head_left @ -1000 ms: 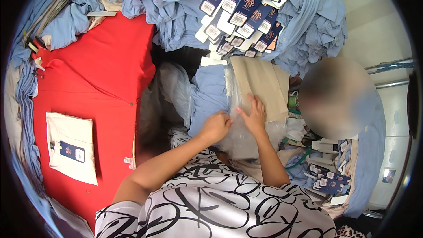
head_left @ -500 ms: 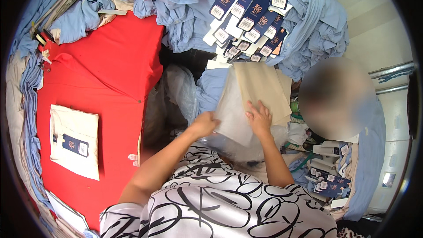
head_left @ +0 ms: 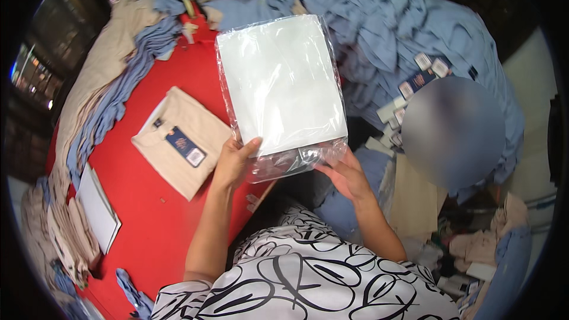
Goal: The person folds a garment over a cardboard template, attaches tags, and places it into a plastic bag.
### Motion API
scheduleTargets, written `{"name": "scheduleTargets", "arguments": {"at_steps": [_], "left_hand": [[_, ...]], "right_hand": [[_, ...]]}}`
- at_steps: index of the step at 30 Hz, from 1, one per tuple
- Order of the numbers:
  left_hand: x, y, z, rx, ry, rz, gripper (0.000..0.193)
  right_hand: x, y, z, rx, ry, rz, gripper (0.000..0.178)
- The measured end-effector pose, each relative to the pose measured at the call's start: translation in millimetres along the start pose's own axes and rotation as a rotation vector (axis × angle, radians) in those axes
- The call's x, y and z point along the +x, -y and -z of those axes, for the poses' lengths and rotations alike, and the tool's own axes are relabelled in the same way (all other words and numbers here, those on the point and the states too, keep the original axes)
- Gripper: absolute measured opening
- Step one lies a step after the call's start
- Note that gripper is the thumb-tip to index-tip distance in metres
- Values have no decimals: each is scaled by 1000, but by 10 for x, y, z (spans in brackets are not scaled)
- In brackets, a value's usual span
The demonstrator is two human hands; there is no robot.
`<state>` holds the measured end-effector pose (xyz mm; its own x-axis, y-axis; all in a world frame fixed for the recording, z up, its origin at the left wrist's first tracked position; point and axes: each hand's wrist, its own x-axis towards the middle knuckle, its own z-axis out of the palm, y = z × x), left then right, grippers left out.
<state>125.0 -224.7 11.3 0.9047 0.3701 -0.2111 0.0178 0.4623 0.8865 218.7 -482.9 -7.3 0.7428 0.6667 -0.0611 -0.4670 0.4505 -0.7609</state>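
A clear plastic bag [head_left: 278,169] with a flat white sheet [head_left: 284,83] inside it is held up over the red table's right edge. My left hand [head_left: 236,163] grips the bag's lower left corner, thumb on top. At the lower right corner, the fingers of my right hand [head_left: 347,175] pinch the loose plastic flap. Left of the bag, a folded beige garment [head_left: 184,136] lies on the red table [head_left: 145,225]. A dark blue hang tag [head_left: 185,146] rests on its front.
Heaped light blue garments [head_left: 379,18] fill the far side, with several tags [head_left: 415,83] on them. Folded clothes [head_left: 112,95] line the left edge, near a white flat stack [head_left: 98,207]. Brown paper sheets [head_left: 415,201] lie at right; a blurred round patch hides part of that side.
Both hands have moved up and left from the sheets at right, bringing the plastic bag with the white sheet over the table edge. The view has turned left.
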Motion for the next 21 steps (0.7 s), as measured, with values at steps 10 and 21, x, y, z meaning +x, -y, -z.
{"name": "scheduleTargets", "arguments": {"at_steps": [10,21], "left_hand": [[-462,-455,649,-94,-488,-284,35],[-463,-364,1079,-486,-588,-149,37]], "right_hand": [[1050,-280,-1316,-1170,210,810,40],[1289,-1315,-1635,-1312,757,942,34]]}}
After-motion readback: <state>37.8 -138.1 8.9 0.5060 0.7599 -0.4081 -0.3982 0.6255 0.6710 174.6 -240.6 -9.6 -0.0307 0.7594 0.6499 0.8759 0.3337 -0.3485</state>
